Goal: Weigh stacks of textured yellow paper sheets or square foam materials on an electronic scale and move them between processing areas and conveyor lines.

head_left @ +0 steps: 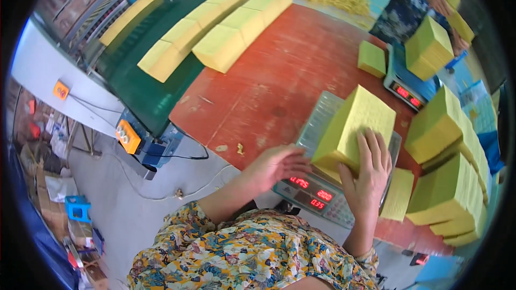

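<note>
A thick block of stacked yellow paper sheets (349, 129) sits on a digital scale (318, 124) with a lit red display. My right hand (367, 169) grips its near right side, the fingers laid along the face and the thumb at the near edge. My left hand (277, 167) is open and holds nothing, its fingertips beside the scale's left edge, apart from the block. Right of the scale lies a thin yellow stack (398, 194), partly hidden by the scale. Several tall yellow stacks (446, 193) stand close together beyond it.
On the red table (252, 91), a second scale (400, 88) bears a yellow block near a masked person (408, 0). Rows of yellow blocks (215, 48) line the green conveyor belt (142, 83). An orange switch box (128, 136) sits at its near end.
</note>
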The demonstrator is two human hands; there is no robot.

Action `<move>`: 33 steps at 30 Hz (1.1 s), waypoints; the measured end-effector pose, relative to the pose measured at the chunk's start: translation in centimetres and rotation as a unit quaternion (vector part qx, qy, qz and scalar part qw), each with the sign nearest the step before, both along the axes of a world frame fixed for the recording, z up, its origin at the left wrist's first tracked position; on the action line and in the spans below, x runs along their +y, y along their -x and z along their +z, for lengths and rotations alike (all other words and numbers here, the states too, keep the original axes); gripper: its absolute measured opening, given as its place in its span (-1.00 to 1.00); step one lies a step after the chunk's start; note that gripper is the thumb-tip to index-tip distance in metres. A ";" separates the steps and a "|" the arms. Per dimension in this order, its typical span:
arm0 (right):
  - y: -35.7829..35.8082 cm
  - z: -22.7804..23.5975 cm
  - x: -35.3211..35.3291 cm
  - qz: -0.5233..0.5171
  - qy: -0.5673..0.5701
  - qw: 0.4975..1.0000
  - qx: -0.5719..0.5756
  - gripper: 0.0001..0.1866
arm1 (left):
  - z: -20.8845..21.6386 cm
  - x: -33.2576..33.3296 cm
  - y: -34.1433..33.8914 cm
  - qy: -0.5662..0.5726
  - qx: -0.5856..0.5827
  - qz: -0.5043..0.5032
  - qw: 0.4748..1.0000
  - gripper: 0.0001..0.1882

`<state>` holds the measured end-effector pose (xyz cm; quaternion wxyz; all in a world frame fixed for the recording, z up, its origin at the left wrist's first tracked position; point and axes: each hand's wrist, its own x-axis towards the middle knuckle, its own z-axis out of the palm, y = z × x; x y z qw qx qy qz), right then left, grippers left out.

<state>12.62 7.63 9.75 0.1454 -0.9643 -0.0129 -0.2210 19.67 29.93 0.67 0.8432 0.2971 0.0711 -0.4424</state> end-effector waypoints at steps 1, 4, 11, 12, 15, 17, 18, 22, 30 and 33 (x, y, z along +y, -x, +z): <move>0.2 0.4 0.2 0.003 -0.005 1.000 0.007 -0.28 | -0.3 2.2 -1.6 -0.097 -0.099 0.051 0.989 -0.51; 0.4 1.8 1.7 -0.003 -0.025 1.000 0.008 -0.40 | -0.7 9.6 -9.0 -0.446 -0.379 0.274 0.763 -0.49; -1.5 3.7 8.1 0.076 -0.185 0.959 -0.199 -0.77 | -0.2 26.2 -33.1 -0.644 -0.398 0.298 0.581 -0.22; -2.3 3.4 9.5 0.065 -0.176 0.961 -0.203 -0.77 | -0.1 27.0 -35.1 -0.585 -0.375 0.256 0.672 -0.20; -4.5 2.0 13.5 0.105 -0.293 0.944 -0.113 -0.77 | -1.8 29.4 -39.4 -0.513 -0.332 0.139 0.779 -0.18; -6.1 0.9 15.6 0.069 -0.310 0.946 -0.072 -0.75 | -3.3 29.2 -40.6 -0.410 -0.280 0.034 0.867 -0.22; -6.5 0.6 16.7 0.040 -0.330 0.943 -0.030 -0.73 | -3.3 29.0 -40.7 -0.406 -0.280 0.019 0.870 -0.22; -7.4 -0.6 19.8 0.025 -0.358 0.930 0.077 -0.72 | -2.7 27.7 -39.2 -0.391 -0.250 -0.041 0.885 -0.28; -11.8 -2.4 21.2 0.078 -0.219 0.972 0.009 -0.54 | -1.7 15.5 -28.5 -0.239 -0.489 -0.525 0.654 -0.21; -11.7 -5.6 19.5 0.042 -0.183 0.982 0.018 -0.56 | 0.6 12.3 -23.7 -0.265 -0.564 -0.539 0.567 -0.12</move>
